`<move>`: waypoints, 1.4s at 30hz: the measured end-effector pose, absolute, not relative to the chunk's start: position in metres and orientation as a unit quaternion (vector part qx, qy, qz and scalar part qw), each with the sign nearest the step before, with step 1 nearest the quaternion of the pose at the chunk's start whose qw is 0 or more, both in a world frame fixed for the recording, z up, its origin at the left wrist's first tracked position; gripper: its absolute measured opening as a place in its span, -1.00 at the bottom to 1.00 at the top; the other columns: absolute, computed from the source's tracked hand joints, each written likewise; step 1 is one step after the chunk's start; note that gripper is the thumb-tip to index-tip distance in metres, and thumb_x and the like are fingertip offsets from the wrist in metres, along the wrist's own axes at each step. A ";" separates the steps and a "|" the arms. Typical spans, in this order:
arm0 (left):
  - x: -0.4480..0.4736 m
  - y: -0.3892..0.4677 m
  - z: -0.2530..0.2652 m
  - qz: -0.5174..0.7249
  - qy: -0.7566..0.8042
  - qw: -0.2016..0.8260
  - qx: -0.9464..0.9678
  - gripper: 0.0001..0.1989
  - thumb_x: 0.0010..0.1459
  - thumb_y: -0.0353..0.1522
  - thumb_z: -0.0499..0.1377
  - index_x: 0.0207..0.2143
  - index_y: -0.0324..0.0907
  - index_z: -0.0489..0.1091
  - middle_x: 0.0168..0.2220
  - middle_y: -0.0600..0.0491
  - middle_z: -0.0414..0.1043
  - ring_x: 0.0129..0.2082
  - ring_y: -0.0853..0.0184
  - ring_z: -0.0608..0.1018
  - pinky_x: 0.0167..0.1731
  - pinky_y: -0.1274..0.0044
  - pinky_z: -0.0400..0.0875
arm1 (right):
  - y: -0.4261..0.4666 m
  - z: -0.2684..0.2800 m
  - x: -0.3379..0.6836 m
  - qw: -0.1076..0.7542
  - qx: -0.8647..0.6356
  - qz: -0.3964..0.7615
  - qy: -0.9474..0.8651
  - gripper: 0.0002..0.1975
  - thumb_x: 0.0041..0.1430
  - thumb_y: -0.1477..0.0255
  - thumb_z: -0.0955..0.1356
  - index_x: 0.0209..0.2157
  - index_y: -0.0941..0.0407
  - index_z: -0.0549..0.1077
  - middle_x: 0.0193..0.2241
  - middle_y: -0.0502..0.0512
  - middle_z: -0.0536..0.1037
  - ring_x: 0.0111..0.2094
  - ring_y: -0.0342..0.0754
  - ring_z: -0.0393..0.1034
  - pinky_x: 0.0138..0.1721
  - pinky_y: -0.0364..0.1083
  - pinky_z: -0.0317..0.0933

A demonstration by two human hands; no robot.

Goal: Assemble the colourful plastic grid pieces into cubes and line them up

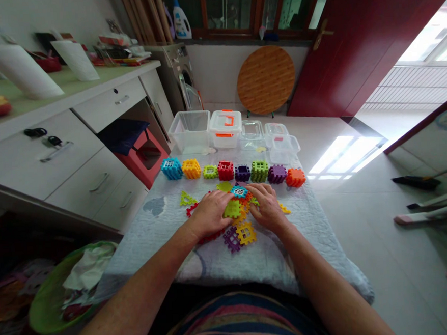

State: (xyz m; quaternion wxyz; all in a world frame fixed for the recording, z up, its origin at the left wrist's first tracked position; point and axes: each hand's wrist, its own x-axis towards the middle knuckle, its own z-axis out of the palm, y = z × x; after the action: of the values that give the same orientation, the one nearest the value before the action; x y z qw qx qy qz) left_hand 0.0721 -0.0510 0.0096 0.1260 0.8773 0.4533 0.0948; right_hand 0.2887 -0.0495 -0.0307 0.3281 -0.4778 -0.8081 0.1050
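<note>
My left hand (212,212) reaches over a pile of interlocking plastic building tiles, its thumb and fingers closed about a lime-green tile (232,209). On the pile's right side rests my right hand (266,205), fingers apart, the tips by a blue window tile (239,191). Some pieces lie hidden under both hands. Closer to me are a yellow window tile (246,234) and a purple tile (232,239), touching each other. A green triangular piece (187,198) lies to the left, and a yellow piece (284,208) shows just right of my right hand.
Behind the pile runs a row of block stacks, from blue (171,168) at left to orange (295,178) at right. Clear plastic bins (190,131) and a lidded box (226,129) line the far edge of the cloth-covered table (152,244). A green basket (45,307) stands lower left.
</note>
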 end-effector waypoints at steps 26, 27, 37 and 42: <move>0.022 -0.019 0.034 0.216 0.477 0.224 0.822 -0.52 -0.05 -0.24 0.29 -0.05 -0.20 0.40 -0.06 -0.06 0.46 -0.06 0.17 0.52 0.00 0.33 0.41 | -0.049 -0.034 0.285 0.342 -0.442 0.137 -0.818 -0.73 0.12 0.49 0.32 -0.11 0.09 0.49 -0.05 0.18 0.54 0.00 0.10 0.35 0.09 0.15 0.18; 0.022 -0.020 0.034 0.219 0.476 0.230 0.820 -0.52 -0.04 -0.24 0.29 -0.04 -0.20 0.40 -0.05 -0.06 0.46 -0.05 0.18 0.52 0.00 0.33 0.41 | -0.050 -0.032 0.285 0.351 -0.439 0.132 -0.817 -0.72 0.14 0.47 0.33 -0.09 0.10 0.48 -0.04 0.18 0.53 0.01 0.11 0.33 0.10 0.16 0.17; 0.058 -0.043 0.029 0.208 0.400 0.227 0.863 -0.49 -0.07 -0.43 0.26 0.01 -0.19 0.36 -0.05 -0.06 0.45 -0.02 0.17 0.49 0.05 0.33 0.39 | -0.057 -0.020 0.272 0.382 -0.391 0.175 -0.819 -0.63 0.32 0.26 0.29 0.09 0.10 0.39 -0.04 0.21 0.51 0.00 0.10 0.29 0.06 0.13 0.22; 0.067 -0.046 0.026 0.212 0.399 0.226 0.863 -0.50 -0.07 -0.45 0.24 0.01 -0.17 0.36 -0.06 -0.06 0.44 -0.05 0.19 0.50 0.00 0.36 0.42 | -0.059 -0.020 0.274 0.378 -0.396 0.181 -0.817 -0.68 0.35 0.31 0.26 0.08 0.05 0.41 -0.04 0.18 0.51 0.01 0.09 0.29 0.07 0.13 0.20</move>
State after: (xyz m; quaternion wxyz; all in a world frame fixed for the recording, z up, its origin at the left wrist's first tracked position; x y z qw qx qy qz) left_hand 0.0669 -0.0461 0.0260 0.2260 0.8630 0.3989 0.2121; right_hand 0.2736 -0.0594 -0.0199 0.3776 -0.3964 -0.8170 0.1809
